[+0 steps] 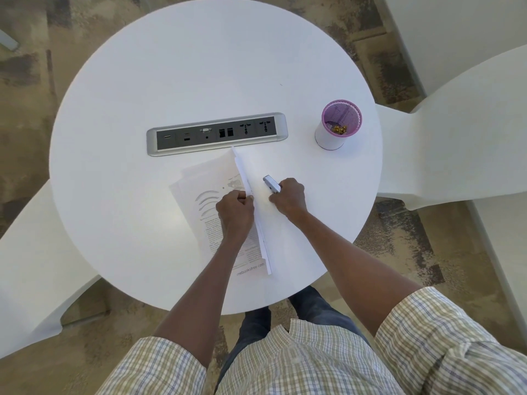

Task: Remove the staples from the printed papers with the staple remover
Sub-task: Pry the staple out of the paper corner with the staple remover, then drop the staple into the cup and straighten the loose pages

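Printed papers (212, 195) lie on the round white table (171, 81), near its front edge, with text and curved figures on the top sheet. Some sheets (251, 166) are folded over to the right, their edge standing up along the middle. My left hand (235, 208) pinches that raised paper edge. My right hand (288, 196) rests on the flipped sheets and grips a silver staple remover (271, 184), whose tip points up and left, a little to the right of the fold. No staple is visible to me.
A grey power and data socket strip (216, 134) is set into the table just behind the papers. A purple mesh cup (338, 125) holding gold clips stands at the right. White chairs (456, 132) surround the table.
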